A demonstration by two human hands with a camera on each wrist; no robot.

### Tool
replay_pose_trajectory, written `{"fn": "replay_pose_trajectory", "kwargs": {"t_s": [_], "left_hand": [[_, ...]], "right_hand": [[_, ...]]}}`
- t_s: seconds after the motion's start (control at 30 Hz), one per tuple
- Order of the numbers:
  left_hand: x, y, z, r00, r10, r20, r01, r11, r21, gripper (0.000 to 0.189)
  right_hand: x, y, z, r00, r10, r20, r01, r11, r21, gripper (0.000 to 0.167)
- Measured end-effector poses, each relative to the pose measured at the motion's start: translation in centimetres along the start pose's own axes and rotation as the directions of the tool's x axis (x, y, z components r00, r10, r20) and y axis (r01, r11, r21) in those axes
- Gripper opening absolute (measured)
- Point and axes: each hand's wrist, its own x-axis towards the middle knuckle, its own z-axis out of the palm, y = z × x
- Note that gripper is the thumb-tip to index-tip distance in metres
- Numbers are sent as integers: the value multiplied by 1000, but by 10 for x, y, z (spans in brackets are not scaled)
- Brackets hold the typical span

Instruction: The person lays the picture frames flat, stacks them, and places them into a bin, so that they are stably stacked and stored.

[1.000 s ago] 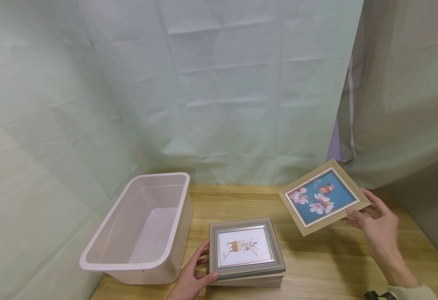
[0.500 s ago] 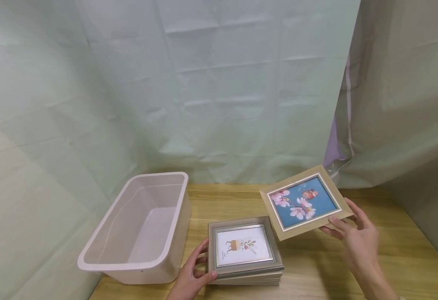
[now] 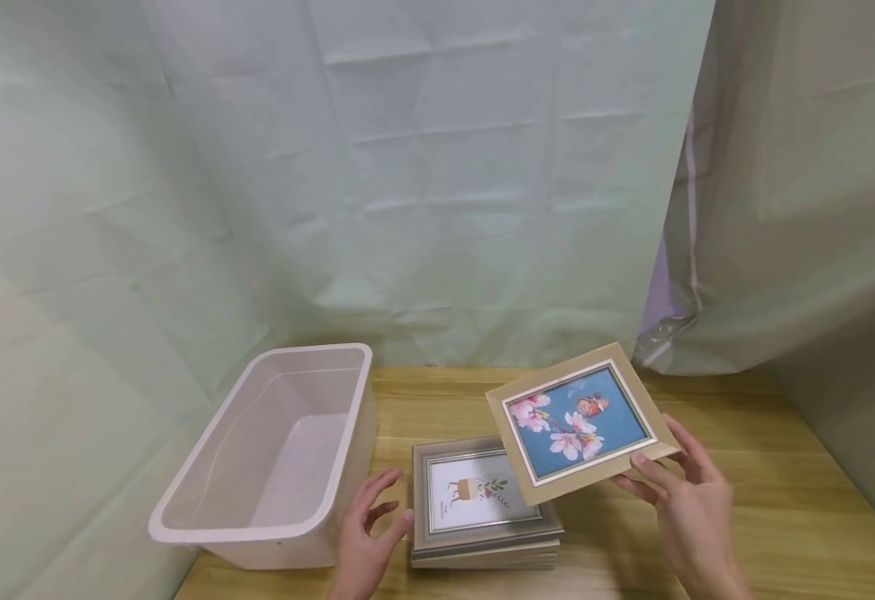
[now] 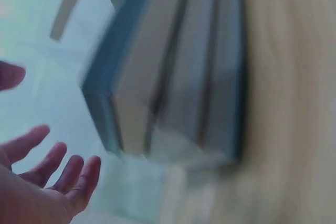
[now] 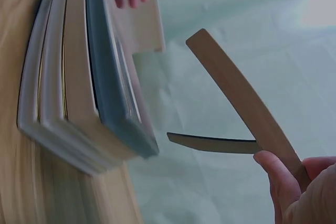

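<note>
My right hand pinches the right edge of a gold picture frame with pink blossoms on blue. This frame is tilted and overlaps the stack's right part in the head view. From the right wrist, it shows edge-on, its stand leg sticking out behind. Several picture frames lie stacked on the table, a grey-brown one with a plant-and-pot picture on top. Beside the stack's left side is my left hand, fingers loosely bent, holding nothing. The left wrist view shows a gap between those fingers and the blurred stack.
A pale, deep plastic bin stands at the left, with nothing visible inside. Wooden tabletop extends to the right and behind the stack. Pale green sheeting hangs behind and at the left; a darker curtain hangs at the right.
My right hand has carried the blossom picture frame leftward and slightly down, until it overlaps the stack in view. My left hand has let go of the stack's left side and moved slightly away.
</note>
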Motion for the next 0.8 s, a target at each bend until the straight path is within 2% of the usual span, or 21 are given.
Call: {"fn": "replay_pose_trajectory", "kwargs": {"t_s": [0.07,0.13,0.2,0.27,0.33,0.43,0.5,0.57,0.67,0.8], "left_hand": [[7,6,13,1000,27,-13,-28,997,-72,49],[14,11,25,1000,20,17,-17,988,-156,49],[22,14,37,997,-3,80,23,970,-241,51],[30,16,48,984,-40,174,94,944,-316,55],[38,16,58,957,-64,284,173,910,-377,62],[51,13,74,894,-53,445,281,840,-464,79],[58,9,85,853,-23,521,334,792,-512,89],[65,5,97,824,3,566,372,751,-545,94],[72,0,112,801,14,598,409,717,-565,93],[81,-3,128,789,16,614,426,707,-565,89]], "right_hand": [[1,0,-2,1000,-4,-3,4,1000,-7,69],[2,2,-4,1000,-4,-6,4,1000,-12,69],[3,4,-4,1000,-4,-5,4,1000,-17,69],[4,6,-4,1000,-6,-10,6,1000,-19,68],[5,9,-4,1000,-8,-17,7,1000,-23,67],[4,13,-4,1000,-5,-30,4,999,-36,66],[4,14,-4,999,-1,-38,-1,999,-53,67],[5,16,-4,999,7,-50,-10,997,-70,69],[8,17,-4,997,24,-73,-31,995,-92,71],[13,17,-7,994,39,-101,-51,992,-113,72]]}}
